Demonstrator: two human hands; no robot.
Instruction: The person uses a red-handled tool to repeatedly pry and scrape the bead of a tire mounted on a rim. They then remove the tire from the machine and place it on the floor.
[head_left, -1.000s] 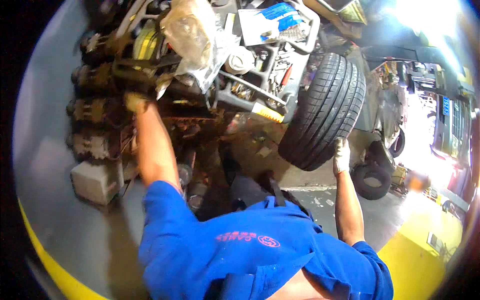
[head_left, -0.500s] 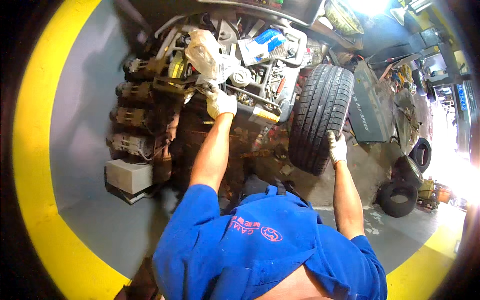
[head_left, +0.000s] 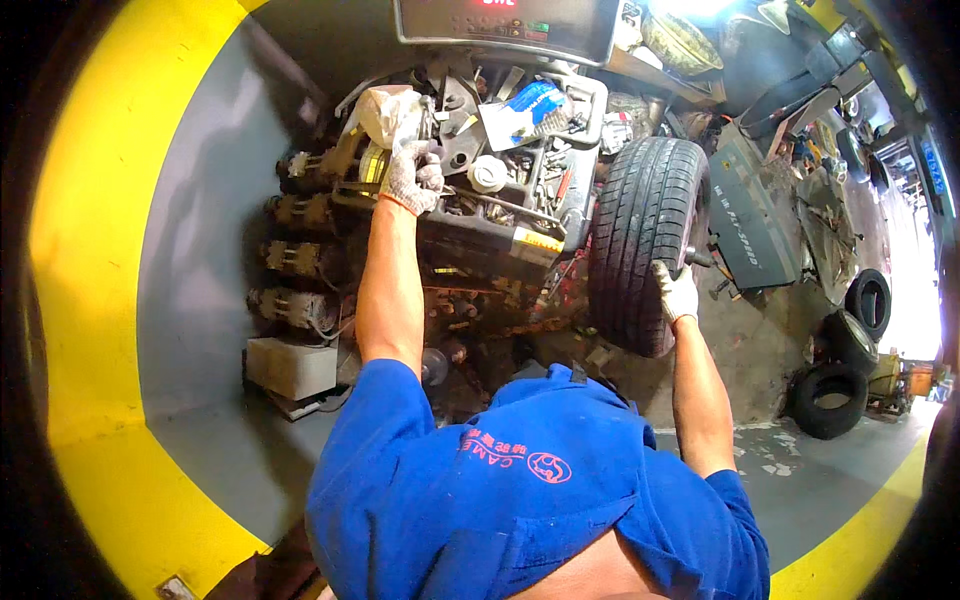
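Note:
My left hand (head_left: 411, 180), in a whitish knit glove, is at the left part of a cluttered tool tray (head_left: 575, 215). Its fingers are curled; what they hold, if anything, is hidden. Just above them sits a crumpled translucent plastic bag (head_left: 388, 112). On the right, a black tyre (head_left: 643, 225) stands upright with its tread towards me. My gloved right hand (head_left: 677, 292) grips its lower right edge, thumb along the tread side, other fingers mostly out of sight. A dark shaft (head_left: 700, 257) sticks out beyond the wheel's right side.
In the tray lie a blue-and-white packet (head_left: 538, 108), a white roll (head_left: 488, 174) and small metal parts. A control panel (head_left: 505, 25) is above. Wheel-weight-like boxes line the left, over a pale box (head_left: 291, 368). A grey panel (head_left: 745, 215) and loose tyres (head_left: 828, 400) stand right.
My left hand has moved up and left over the tray, fingers now curled, and the plastic bag has changed shape. The right hand stays on the tyre. The whole view has shifted slightly.

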